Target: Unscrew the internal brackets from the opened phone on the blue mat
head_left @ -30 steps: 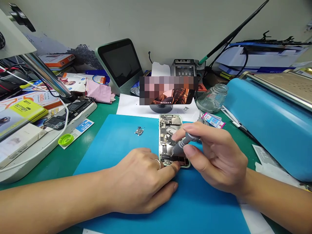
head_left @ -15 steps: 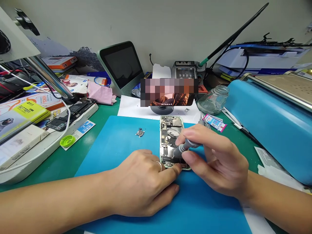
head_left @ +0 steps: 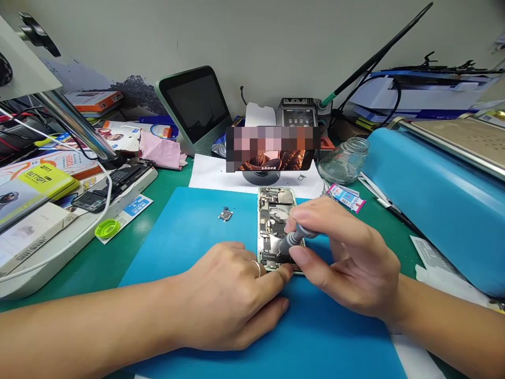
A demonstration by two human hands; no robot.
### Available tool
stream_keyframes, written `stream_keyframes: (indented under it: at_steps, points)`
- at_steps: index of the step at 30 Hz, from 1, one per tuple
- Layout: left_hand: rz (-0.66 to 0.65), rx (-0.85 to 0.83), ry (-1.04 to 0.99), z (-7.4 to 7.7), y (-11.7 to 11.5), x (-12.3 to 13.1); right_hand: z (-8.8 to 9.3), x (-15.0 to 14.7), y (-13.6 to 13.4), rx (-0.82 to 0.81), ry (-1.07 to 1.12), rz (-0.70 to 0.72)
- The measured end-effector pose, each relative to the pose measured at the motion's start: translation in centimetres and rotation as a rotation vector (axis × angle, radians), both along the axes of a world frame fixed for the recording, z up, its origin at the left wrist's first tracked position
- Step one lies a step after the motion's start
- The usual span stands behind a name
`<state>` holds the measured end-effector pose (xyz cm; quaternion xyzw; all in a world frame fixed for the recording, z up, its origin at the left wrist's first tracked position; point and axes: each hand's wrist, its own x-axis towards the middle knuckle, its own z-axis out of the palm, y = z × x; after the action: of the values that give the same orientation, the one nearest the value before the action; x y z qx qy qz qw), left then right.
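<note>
Screwdriver (head_left: 288,243) held in right hand (head_left: 353,255), tilted over uncovered phone (head_left: 270,243); loosely spread left hand (head_left: 232,295) touches its lower end

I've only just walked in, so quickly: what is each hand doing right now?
Left hand: touching the near end of the opened phone; can't tell whether it grips.
Right hand: closed, holding a grey screwdriver.

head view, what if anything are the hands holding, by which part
The right hand pinches the grey screwdriver by the upper end of its handle. The left hand rests on the lower end of the opened phone.
</note>
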<state>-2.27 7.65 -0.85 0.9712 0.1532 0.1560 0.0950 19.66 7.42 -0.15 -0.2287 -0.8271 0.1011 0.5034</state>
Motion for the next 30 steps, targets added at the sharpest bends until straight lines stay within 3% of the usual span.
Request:
stream_keyframes:
  at_steps: [8,16,23,30]
  points:
    - [-0.005,-0.009,0.010,-0.07,0.03,-0.07,-0.31,0.01,-0.41,-0.056,0.035,-0.005]
    - [0.002,-0.004,0.008,-0.13,0.09,-0.12,-0.19,0.12,-0.13,0.024,0.001,-0.037]
    - [-0.004,-0.015,0.013,-0.04,0.10,-0.04,-0.40,0.19,-0.43,-0.084,0.052,0.004]
    - [0.000,-0.006,0.005,-0.07,0.03,-0.07,-0.18,0.12,-0.23,0.003,-0.007,-0.067]
